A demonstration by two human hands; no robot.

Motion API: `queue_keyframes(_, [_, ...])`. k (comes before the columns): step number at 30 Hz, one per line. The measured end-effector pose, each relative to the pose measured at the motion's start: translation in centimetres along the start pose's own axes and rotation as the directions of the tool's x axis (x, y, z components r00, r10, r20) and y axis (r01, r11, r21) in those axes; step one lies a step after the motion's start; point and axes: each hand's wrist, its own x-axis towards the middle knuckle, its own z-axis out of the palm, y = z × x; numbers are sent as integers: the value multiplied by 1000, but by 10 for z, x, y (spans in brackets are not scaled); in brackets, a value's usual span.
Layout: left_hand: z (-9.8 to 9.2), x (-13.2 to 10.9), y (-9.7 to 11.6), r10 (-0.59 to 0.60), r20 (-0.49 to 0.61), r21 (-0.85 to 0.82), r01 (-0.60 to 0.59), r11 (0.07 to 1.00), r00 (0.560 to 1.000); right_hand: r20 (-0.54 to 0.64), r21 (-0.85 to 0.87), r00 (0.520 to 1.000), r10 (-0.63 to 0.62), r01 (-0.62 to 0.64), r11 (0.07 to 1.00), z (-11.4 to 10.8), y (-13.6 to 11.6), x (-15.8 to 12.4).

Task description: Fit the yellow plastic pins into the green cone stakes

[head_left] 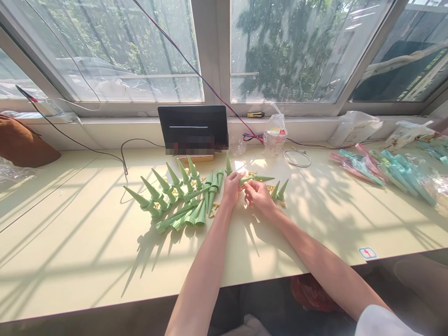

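Green spike [248, 179] is pinched between left hand [232, 185] and right hand [259, 193].

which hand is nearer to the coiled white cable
Right. The right hand is in front and left of the coiled white cable; the left hand is farther left.

We can read no lettering; red print on the bagged container [275, 138] is too small. A blue-bordered sticker [367, 253] on the tabletop [87, 275] shows us a red mark.
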Motion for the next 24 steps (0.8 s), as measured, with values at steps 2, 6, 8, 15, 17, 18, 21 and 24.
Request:
queue_keyframes(2, [0, -1, 0, 9, 3, 3, -9, 1000, 1000, 38, 90, 999, 38, -42, 995, -1, 2, 2])
queue_keyframes(6, [0, -3, 0, 27, 0, 21, -27, 999, 1000, 82, 191, 995, 53, -68, 979, -1, 7, 5])
queue_keyframes(8, [0, -5, -1, 41, -15, 29, -40, 999, 999, 72, 206, 996, 54, -68, 976, 0, 7, 5])
queue_keyframes(15, [0, -18, 3, 120, -140, 105, -106, 989, 983, 9, 89, 1000, -4, 4, 996, 6, 4, 1])
queue_keyframes(17, [-2, -25, 6, 143, -153, 136, -123, 983, 978, -1, 17, 999, -49, 49, 999, 7, 3, -1])
queue_keyframes(18, [-3, -29, 9, 152, -161, 160, -126, 979, 975, -2, -18, 997, -72, 72, 997, 7, 3, -2])
queue_keyframes(21, [-8, -44, 18, 181, -157, 233, -142, 962, 971, 12, -117, 991, -133, 133, 984, 8, 1, -4])
queue_keyframes(24, [-17, -60, 29, 175, -121, 334, -126, 934, 977, 44, -225, 985, -167, 173, 959, 10, -3, -6])
